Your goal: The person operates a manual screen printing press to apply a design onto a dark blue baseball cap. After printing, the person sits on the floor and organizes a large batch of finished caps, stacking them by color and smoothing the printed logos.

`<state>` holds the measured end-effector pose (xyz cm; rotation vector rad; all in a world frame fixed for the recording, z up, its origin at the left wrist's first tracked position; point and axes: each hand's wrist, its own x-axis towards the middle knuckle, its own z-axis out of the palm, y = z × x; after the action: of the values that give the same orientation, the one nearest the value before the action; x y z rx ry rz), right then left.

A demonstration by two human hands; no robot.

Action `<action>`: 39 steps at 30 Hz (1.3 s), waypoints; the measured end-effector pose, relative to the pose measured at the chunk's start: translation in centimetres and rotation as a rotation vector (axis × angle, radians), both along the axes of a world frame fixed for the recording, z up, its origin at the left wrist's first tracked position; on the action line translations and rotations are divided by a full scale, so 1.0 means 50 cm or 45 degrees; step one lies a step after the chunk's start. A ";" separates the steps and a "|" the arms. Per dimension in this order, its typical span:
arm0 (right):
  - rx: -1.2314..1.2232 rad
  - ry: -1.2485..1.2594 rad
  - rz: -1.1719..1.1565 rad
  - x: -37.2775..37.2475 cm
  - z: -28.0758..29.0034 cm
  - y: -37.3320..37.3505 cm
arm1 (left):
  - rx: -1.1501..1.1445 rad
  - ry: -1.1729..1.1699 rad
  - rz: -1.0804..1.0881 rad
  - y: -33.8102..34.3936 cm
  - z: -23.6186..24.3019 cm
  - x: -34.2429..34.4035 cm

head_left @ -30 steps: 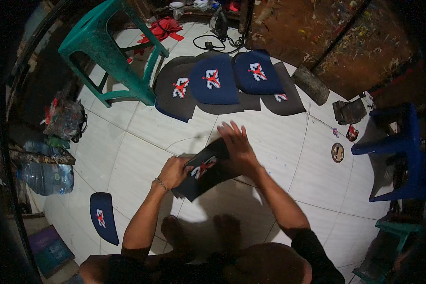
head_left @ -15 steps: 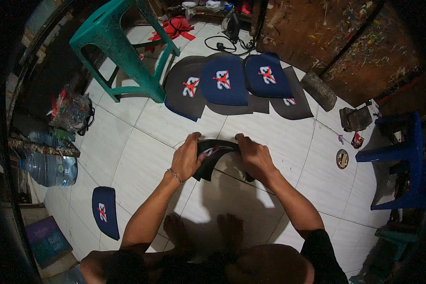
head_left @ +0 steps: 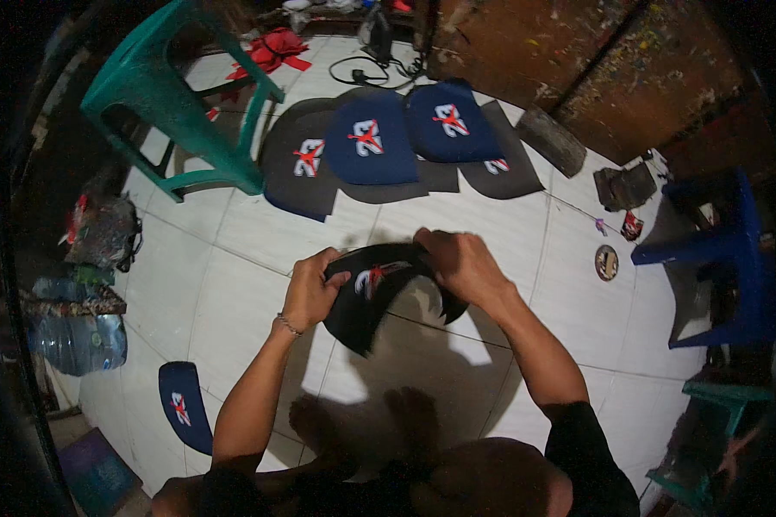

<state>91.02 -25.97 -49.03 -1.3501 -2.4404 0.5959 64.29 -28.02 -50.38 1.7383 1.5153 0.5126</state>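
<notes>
My left hand [head_left: 312, 289] grips the left end of a curved dark fabric panel [head_left: 354, 314] with a white-and-red printed emblem, thumb on its face. My right hand [head_left: 461, 263] is closed on the panel's upper right part, which bends over a pale underside or gap. The panel is held above the white tiled floor [head_left: 233, 258]. Beyond my hands lie overlapping navy panels [head_left: 379, 159] and grey panels [head_left: 509, 172], several in all, printed alike. A single small navy panel [head_left: 190, 422] lies at the lower left, beside my left forearm.
A green plastic stool [head_left: 172, 129] stands upper left, a blue stool [head_left: 724, 258] right. Water bottles [head_left: 78, 345] and a plastic bag [head_left: 99, 233] sit left. At the back are red cloth [head_left: 276, 52] and an iron [head_left: 375, 34] with cord. A wooden board [head_left: 552, 146] lies by the cabinet.
My right hand has moved from lying spread across the panel to gripping its edge. The panel is now bent into a curve between both hands. The view has shifted slightly.
</notes>
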 end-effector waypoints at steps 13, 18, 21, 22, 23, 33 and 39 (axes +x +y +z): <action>-0.243 -0.137 -0.882 0.345 -0.300 0.293 | -0.645 -0.351 0.405 -0.286 -0.407 0.170; -0.158 -0.284 -1.013 0.472 -0.348 0.368 | -0.102 0.277 -0.108 -0.039 -0.252 0.065; -0.098 -0.424 -1.239 0.442 -0.362 0.401 | 0.395 0.276 -0.157 0.138 -0.272 0.082; -0.166 -0.404 -1.256 0.444 -0.367 0.415 | 0.450 0.250 -0.199 0.202 -0.260 0.116; -0.238 -0.389 -1.272 0.455 -0.372 0.428 | 0.498 0.222 -0.242 0.264 -0.249 0.153; -0.547 0.503 -1.048 0.437 -0.450 0.413 | 0.690 0.515 -0.440 0.504 -0.344 0.363; -0.400 0.634 -1.133 0.518 -0.497 0.406 | 0.730 0.278 -0.426 0.478 -0.318 0.407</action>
<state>116.94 -5.66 -73.90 -1.9108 -1.2092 0.9224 84.62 -4.11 -66.26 2.5056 1.2464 0.6381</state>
